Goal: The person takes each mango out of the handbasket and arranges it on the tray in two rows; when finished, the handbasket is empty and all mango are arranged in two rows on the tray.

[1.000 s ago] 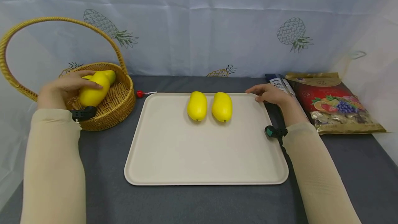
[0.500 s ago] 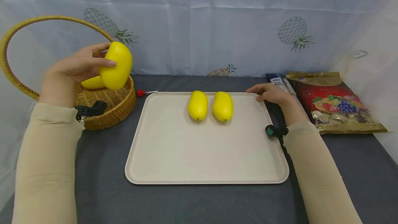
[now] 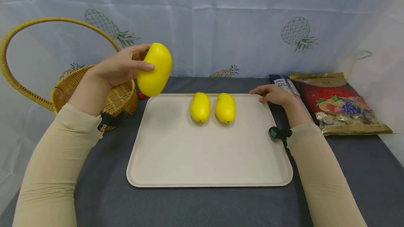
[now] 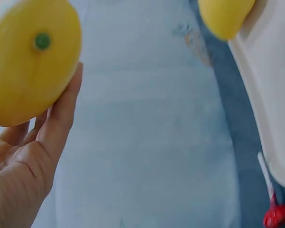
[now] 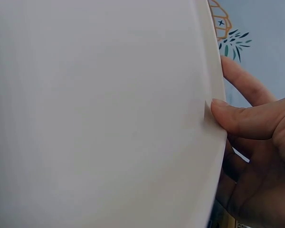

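At my far left is the wicker basket (image 3: pixel 67 87), its tall arched handle standing up; my beige-sleeved forearm crosses in front of it and hides part of its inside. Just right of the basket, my left hand (image 3: pixel 121 65) grips a yellow mango (image 3: pixel 155 70), thumb laid across the near side and fingers behind. The mango is up in the air, tilted, overlapping the tray's far left corner in the head view; the left wrist view shows a green stem spot on it. Below my hand, a red lollipop (image 4: pixel 275 216) lies beside that same corner. The cream tray (image 3: pixel 208 153) sits flat on the dark grey tablecloth (image 3: pixel 202 206), with two more yellow mangoes (image 3: pixel 200 107) side by side near its far edge, a narrow gap between them. At the far right corner my right hand (image 3: pixel 273 94) pinches the tray's rim, thumb on its upper side, index finger along the outside. Right of that hand lie a dark blue and white packet (image 3: pixel 285 84) and a red and gold bag (image 3: pixel 339 104) printed with fruit.
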The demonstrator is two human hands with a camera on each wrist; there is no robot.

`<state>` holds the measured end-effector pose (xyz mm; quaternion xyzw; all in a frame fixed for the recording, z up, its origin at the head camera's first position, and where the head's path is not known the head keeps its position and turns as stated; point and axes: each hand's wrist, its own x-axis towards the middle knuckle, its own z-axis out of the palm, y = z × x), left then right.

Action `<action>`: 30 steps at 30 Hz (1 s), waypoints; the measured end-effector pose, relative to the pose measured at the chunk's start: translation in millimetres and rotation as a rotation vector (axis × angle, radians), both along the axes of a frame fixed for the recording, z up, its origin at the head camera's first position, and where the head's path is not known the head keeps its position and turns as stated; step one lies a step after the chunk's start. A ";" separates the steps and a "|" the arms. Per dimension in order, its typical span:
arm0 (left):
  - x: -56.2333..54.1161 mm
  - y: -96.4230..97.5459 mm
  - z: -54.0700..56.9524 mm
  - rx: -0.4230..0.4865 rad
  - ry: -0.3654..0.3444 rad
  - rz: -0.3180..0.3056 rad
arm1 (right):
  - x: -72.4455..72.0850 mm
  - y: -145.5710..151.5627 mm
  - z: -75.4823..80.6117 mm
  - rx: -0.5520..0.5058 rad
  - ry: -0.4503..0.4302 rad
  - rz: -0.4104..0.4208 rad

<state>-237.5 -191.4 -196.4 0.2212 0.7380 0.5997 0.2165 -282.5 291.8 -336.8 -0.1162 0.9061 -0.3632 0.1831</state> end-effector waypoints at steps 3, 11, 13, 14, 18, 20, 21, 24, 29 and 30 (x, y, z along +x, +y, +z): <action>2.8 16.1 -2.4 -0.004 0.000 -0.050 | 0.9 0.0 1.1 0.001 0.001 0.000; 11.2 49.2 -17.4 -0.011 -0.048 -0.060 | 2.2 -1.1 1.2 -0.004 -0.001 -0.009; 12.7 57.0 -21.9 -0.010 -0.058 -0.053 | 2.3 -1.1 1.3 -0.004 0.000 -0.010; 13.5 61.0 -24.1 -0.004 -0.066 -0.050 | 2.3 -1.0 1.4 -0.004 0.001 -0.011; 17.8 77.1 -32.2 0.021 -0.091 -0.053 | 1.7 -0.1 1.1 0.004 0.011 -0.009; 20.0 84.3 -36.0 0.039 -0.108 -0.060 | 1.4 0.4 0.8 0.007 0.016 -0.007; 21.1 87.7 -37.7 0.042 -0.114 -0.063 | 1.3 0.6 0.7 0.008 0.019 -0.004; 24.0 96.7 -43.0 0.055 -0.140 -0.064 | 1.4 0.4 0.5 0.008 0.024 0.000; 29.5 111.3 -50.9 0.054 -0.175 -0.052 | 1.1 0.2 0.1 0.009 0.024 0.002; 30.4 114.3 -52.7 0.055 -0.183 -0.052 | 0.8 0.3 -0.1 0.011 0.023 0.001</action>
